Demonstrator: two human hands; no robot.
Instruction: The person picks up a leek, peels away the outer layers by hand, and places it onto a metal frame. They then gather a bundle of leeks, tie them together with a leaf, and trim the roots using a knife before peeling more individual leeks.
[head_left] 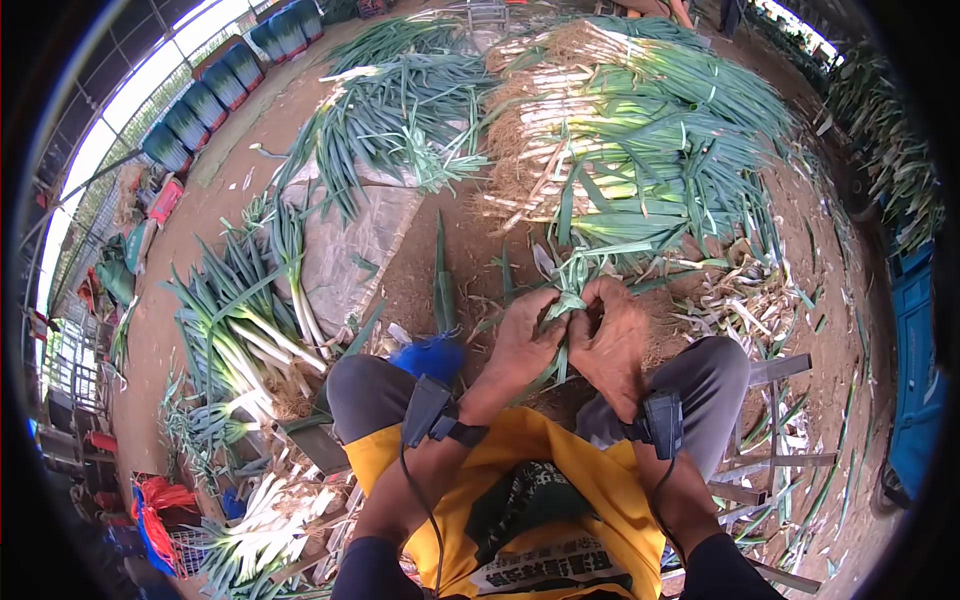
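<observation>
My left hand (528, 332) and my right hand (612, 340) meet above my knees, fingers closed on a gathered clump of green onion leaves (571, 275). The leaves stick up between the thumbs, and a strip hangs below them. Part of what the fingers pinch is hidden. Just beyond my hands lies a large pile of green onions (640, 150), roots to the left and green tops to the right. Loose green onions (255, 340) with white stalks rest to the left of my knee.
Another heap of green onions (390, 110) lies on a pale sheet (370, 235) at the upper left. Peeled skins (745, 300) litter the ground on the right. Further white stalks (270, 515) lie at lower left. Blue crates (912, 350) stand far right, and packed bundles (185, 125) line the left wall.
</observation>
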